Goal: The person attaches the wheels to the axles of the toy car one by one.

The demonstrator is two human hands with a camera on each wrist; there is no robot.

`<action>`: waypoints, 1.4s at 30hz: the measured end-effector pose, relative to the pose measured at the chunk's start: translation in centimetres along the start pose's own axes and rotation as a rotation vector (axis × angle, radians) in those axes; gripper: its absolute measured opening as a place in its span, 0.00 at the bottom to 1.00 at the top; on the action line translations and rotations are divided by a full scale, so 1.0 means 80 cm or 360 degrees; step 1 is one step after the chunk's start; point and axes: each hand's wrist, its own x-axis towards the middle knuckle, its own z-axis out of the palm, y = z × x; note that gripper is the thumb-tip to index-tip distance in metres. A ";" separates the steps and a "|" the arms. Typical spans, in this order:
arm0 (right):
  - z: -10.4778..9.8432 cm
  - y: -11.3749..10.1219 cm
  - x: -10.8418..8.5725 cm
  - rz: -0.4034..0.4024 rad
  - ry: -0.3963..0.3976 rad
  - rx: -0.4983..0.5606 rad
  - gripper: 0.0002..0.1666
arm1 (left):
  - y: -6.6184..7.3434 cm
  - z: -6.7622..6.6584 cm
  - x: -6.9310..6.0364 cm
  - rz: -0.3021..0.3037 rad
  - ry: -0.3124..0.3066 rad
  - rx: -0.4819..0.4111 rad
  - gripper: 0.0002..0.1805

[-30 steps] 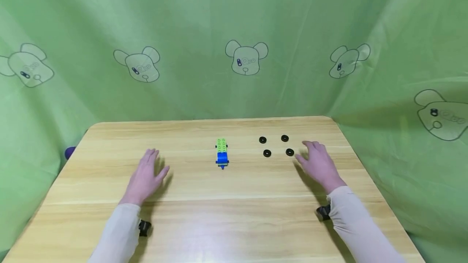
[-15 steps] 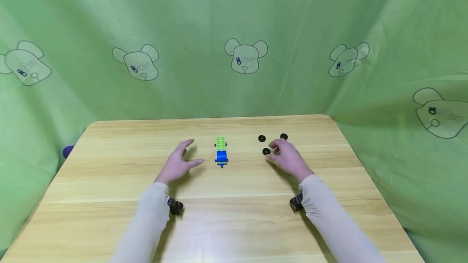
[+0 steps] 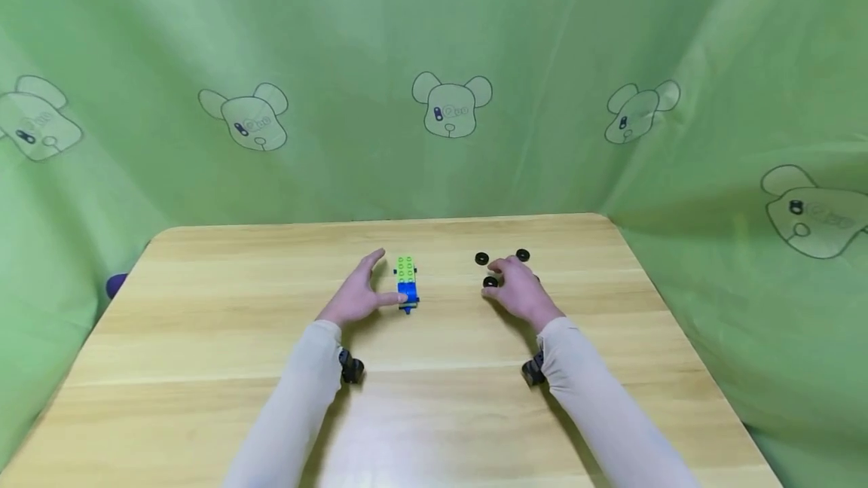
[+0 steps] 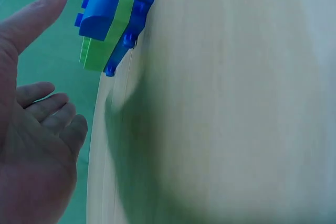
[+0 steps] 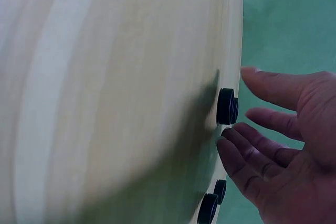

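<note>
The green and blue brick car body lies on the table at the middle. Beside it, on its left, is my left hand, thumb stretched out over the blue part in the head view, fingers apart and holding nothing. Near the black wheels my right hand hovers with thumb and fingers spread around the nearest wheel; no grip on it shows. Two other wheels lie behind, one at the back left and one at the back right; another is mostly hidden by the right hand.
The wooden table has a green curtain with bear-face drawings behind it and at both sides. A purple object shows beyond the table's left edge. Dark wrist cameras sit at both wrists.
My left hand has moved right, up to the car body. My right hand has moved left over the wheels to the front left one. The car body and wheels lie as before.
</note>
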 end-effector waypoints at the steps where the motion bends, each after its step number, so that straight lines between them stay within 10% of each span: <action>1: 0.001 0.000 0.001 -0.0002 -0.0002 -0.0012 0.35 | 0.001 0.001 0.002 0.0006 -0.0010 0.0008 0.60; 19: 0.012 -0.004 0.012 0.0027 0.0015 -0.0115 0.24 | 0.002 0.018 0.034 -0.0018 -0.0103 0.0019 0.61; 42: 0.002 -0.001 0.004 -0.0011 0.0034 -0.0021 0.21 | 0.005 0.023 0.034 0.0043 -0.0145 0.0168 0.62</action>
